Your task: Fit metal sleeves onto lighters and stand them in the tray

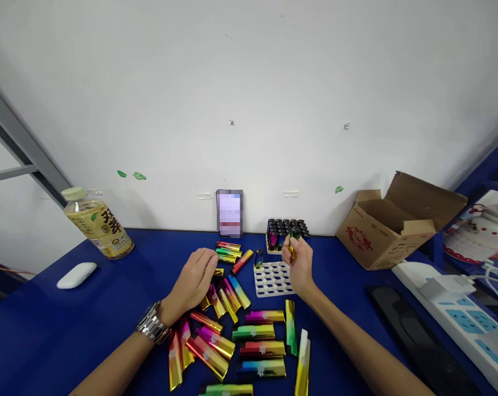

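My right hand (300,263) is closed around a green and gold lighter (292,246). It holds the lighter upright above the right side of a white holed tray (274,293). One dark blue lighter (259,258) stands in that tray's back left corner. My left hand (197,274) lies over the loose lighters, fingers stretched out and thumb near a gold lighter (219,272); its fingertips are partly hidden. Shiny two-coloured lighters, such as a red and gold one (208,357) and a blue and gold one (261,368), lie scattered in front.
Behind the white tray stands a second tray full of lighters (274,237). A phone (230,213) leans on the wall. To the left are a drink bottle (98,225) and a white case (76,275). An open cardboard box (381,236), a black object (414,335) and a power strip (451,313) sit right.
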A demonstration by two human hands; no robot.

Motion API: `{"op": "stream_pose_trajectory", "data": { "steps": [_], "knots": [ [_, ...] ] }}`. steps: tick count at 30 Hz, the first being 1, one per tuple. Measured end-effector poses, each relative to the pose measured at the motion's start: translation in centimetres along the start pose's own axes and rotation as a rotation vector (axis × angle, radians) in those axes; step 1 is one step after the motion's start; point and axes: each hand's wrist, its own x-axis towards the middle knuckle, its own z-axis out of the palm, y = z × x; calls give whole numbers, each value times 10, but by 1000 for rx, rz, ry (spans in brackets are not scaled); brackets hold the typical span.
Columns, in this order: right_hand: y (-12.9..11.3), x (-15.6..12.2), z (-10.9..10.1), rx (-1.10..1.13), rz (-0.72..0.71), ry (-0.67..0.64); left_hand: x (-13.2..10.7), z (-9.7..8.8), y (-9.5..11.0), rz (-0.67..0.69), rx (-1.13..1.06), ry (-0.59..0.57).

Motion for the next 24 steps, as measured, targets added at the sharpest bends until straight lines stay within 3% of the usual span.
{"op": "stream_pose_trajectory", "data": {
  "steps": [10,12,16,24],
  "knots": [
    [-1,5,1,181,459,157,-1,1,-4,6,-17,-44],
    [-3,5,1,179,475,189,-2,1,-5,5,-19,-45],
    [-4,4,0,201,477,131,-2,2,-6,2,-10,-46],
    [4,3,-1,92,383,93,0,-1,-5,14,51,-22]
  ]
}}
